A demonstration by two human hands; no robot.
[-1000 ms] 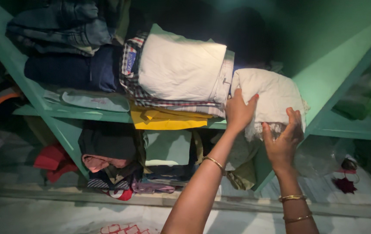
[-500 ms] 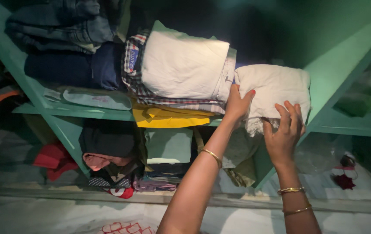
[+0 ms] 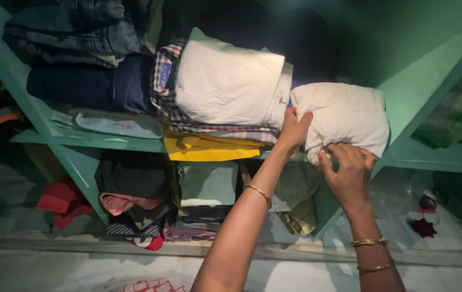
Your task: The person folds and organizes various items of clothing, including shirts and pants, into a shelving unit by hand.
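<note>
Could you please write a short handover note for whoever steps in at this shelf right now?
Left hand: flat against the left side of the white folded bundle, holding nothing.
Right hand: fingers curled on the bundle's front lower edge.
Bundle: on the green shelf, right end, beside the stack topped by a cream folded cloth.
Done: the bundle rests on the shelf, though its front edge overhangs a little.
Left: likely seat it fully back and let go.

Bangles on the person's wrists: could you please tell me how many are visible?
3: one gold bangle on the left wrist, two gold bangles on the right. None appear hidden.
</note>
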